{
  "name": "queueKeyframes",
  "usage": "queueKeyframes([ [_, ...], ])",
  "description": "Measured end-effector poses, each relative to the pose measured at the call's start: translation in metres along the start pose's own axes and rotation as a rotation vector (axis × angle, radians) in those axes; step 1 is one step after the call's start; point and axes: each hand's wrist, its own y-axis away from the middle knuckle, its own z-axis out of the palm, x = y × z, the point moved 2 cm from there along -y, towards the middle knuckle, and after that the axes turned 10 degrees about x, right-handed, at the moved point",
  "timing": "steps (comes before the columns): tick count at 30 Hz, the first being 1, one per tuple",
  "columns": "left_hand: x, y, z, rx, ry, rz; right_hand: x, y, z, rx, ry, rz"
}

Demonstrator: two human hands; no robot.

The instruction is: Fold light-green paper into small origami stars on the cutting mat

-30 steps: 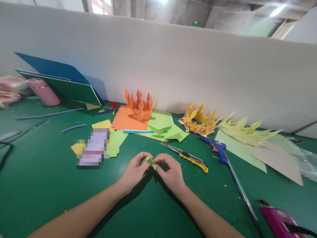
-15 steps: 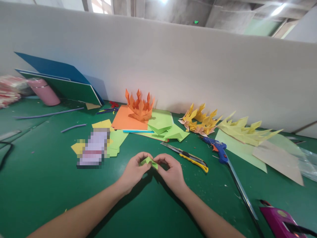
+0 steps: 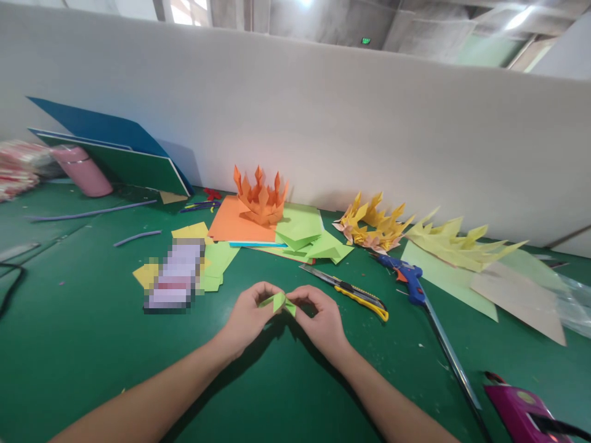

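Observation:
A small folded piece of light green paper is pinched between my two hands above the green table. My left hand is closed on its left side, thumb and fingers pressed together. My right hand grips its right end the same way. The fingertips of both hands almost meet and hide part of the folds. Just right of my right hand lies a yellow utility knife with its blade out. Behind the hands, light green sheets lie in a loose pile beside an orange paper crown.
To the right are a yellow paper crown, a pale yellow-green paper crown, a blue glue gun with a glue stick and a magenta device. On the left are a blurred-out phone, pipe cleaners and a pink bottle.
The green paper's folds have shifted between my fingers, with its middle flap now standing up more. Both hands stay in almost the same place.

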Motion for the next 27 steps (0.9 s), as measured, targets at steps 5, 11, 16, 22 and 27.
queueKeyframes([
  [5, 0.001, 0.0011, 0.0008, -0.01, 0.009, 0.015, 0.005, -0.0005, -0.0007, 0.008, -0.052, 0.08],
  [11, 0.0016, 0.0007, 0.0001, -0.026, -0.024, 0.056, 0.0078, -0.0011, -0.0007, -0.011, -0.1, 0.126],
  [16, -0.0004, 0.0002, 0.0004, -0.047, -0.009, 0.053, 0.0061, -0.0018, -0.0008, -0.02, -0.167, 0.129],
  [22, 0.0, 0.0013, 0.0024, -0.076, 0.048, 0.032, 0.0046, -0.0025, -0.0018, -0.038, -0.217, 0.16],
  [27, -0.0022, 0.0003, 0.0025, -0.088, 0.057, 0.021, 0.0047, -0.0029, -0.0024, -0.056, -0.23, 0.186],
])
